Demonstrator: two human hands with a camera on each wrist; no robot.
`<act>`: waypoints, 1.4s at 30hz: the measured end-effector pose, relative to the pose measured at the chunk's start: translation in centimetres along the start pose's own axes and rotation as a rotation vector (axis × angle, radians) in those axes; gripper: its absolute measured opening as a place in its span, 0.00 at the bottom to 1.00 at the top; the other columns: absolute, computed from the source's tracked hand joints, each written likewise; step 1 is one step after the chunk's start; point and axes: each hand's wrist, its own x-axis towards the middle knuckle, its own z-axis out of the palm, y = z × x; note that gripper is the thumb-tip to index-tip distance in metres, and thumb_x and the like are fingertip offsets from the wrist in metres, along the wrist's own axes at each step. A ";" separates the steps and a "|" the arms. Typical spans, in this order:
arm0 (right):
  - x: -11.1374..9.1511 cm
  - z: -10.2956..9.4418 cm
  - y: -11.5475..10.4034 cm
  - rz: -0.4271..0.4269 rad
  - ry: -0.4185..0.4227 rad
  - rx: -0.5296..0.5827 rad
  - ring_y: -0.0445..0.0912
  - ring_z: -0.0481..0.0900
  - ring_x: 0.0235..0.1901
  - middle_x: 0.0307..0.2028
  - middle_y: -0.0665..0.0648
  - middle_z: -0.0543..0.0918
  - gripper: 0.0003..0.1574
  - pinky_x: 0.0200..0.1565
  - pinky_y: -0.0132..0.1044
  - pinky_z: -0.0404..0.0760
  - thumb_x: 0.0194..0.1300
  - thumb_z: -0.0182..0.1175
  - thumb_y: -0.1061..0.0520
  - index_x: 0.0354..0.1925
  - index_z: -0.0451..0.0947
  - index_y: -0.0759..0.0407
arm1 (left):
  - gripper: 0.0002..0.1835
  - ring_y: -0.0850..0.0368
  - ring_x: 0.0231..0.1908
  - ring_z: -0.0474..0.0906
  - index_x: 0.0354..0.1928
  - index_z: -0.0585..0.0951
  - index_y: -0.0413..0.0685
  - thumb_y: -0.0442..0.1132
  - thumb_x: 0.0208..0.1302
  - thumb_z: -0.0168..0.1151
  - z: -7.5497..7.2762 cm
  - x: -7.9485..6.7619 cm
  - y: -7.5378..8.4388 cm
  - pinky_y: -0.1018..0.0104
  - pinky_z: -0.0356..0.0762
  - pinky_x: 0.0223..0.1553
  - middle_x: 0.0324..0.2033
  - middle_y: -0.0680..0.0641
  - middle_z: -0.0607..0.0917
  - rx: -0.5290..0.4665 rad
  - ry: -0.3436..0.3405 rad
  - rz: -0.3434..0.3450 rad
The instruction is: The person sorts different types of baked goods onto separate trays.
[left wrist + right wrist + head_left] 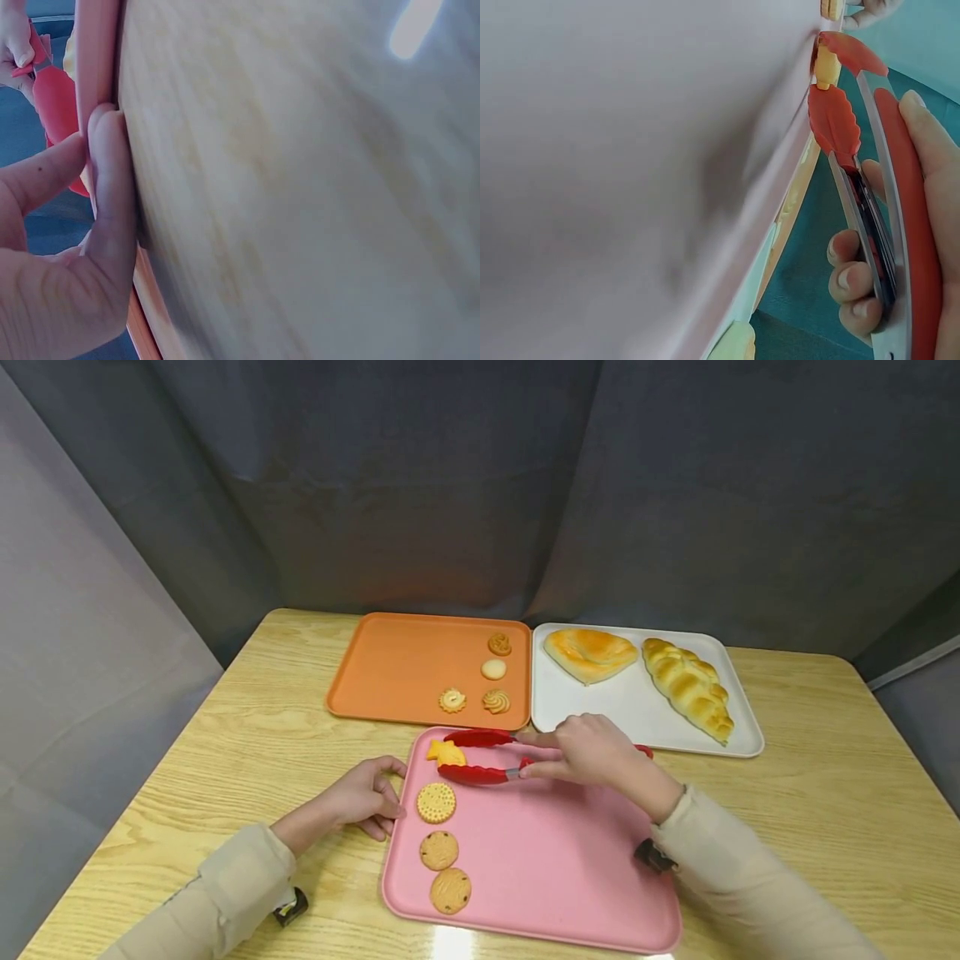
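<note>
My right hand (588, 747) grips red-tipped metal tongs (480, 774) over the upper part of the pink tray (555, 868). Between the tong tips lies a yellow fish-shaped cookie (448, 752); in the right wrist view the cookie (826, 67) shows edge-on between both tips. My left hand (367, 797) holds the tray's left rim with thumb and fingers, and the left wrist view shows that hand (109, 195) close against the rim. Below the fish, a round dotted biscuit (437, 802) and two chocolate-chip cookies (438, 851) line the tray's left side.
Behind the pink tray stands an orange tray (420, 664) with several small cookies at its right. Beside it, a white tray (622, 718) bears a folded pastry (588, 652) and a braided loaf (686, 685). Dark curtains (420, 485) border the wooden table (315, 760).
</note>
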 end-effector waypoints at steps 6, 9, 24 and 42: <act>-0.2 -0.3 0.0 0.018 -0.007 0.023 0.41 0.58 0.10 0.06 0.45 0.60 0.33 0.16 0.31 0.60 0.49 0.59 0.29 0.52 0.78 0.40 | 0.25 0.57 0.14 0.76 0.52 0.66 0.35 0.23 0.50 0.60 0.1 0.0 0.0 0.61 0.78 0.15 0.21 0.41 0.78 0.000 0.005 -0.001; -0.2 -0.4 0.1 0.032 -0.011 0.030 0.41 0.57 0.10 0.05 0.45 0.60 0.33 0.16 0.31 0.60 0.49 0.59 0.29 0.52 0.78 0.40 | 0.25 0.57 0.14 0.76 0.52 0.66 0.35 0.23 0.50 0.60 0.1 0.0 0.0 0.61 0.78 0.15 0.21 0.41 0.78 -0.003 0.006 0.000; -0.6 -0.5 0.6 0.017 0.037 0.045 0.39 0.58 0.10 0.06 0.43 0.60 0.34 0.17 0.31 0.61 0.50 0.56 0.27 0.51 0.78 0.39 | 0.25 0.57 0.14 0.76 0.52 0.66 0.35 0.23 0.51 0.60 0.1 -0.1 0.2 0.60 0.79 0.16 0.21 0.41 0.78 -0.001 0.012 -0.011; -0.4 -1.6 1.4 0.009 0.113 0.013 0.40 0.52 0.09 0.06 0.45 0.57 0.33 0.15 0.31 0.56 0.50 0.59 0.29 0.52 0.77 0.39 | 0.25 0.57 0.14 0.76 0.51 0.65 0.35 0.23 0.51 0.60 0.0 -0.1 0.1 0.61 0.79 0.15 0.20 0.42 0.77 -0.014 -0.004 0.002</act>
